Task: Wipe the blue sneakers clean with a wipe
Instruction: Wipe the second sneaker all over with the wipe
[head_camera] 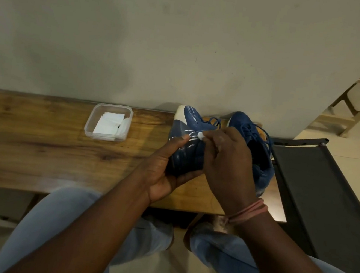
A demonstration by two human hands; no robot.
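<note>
Where wooden table [39, 142] meets beige wall [140, 42] — sneakers [188, 137] | black chair [324, 197]

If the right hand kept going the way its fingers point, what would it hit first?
The right hand, pinching a wipe, points up-left onto the held sneaker; it seems to touch it already. Beyond lies the left hand's thumb, though depth is unclear.

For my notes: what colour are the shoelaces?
Blue, like the shoes; the laces show best in the head view.

Blue sneaker [189, 137] with white streaks and a white toe; second sneaker [256, 149] blue. White wipes [108, 123] in a clear tub [90, 124], left of the sneakers on the brown wood-grain table [39, 142].
</note>
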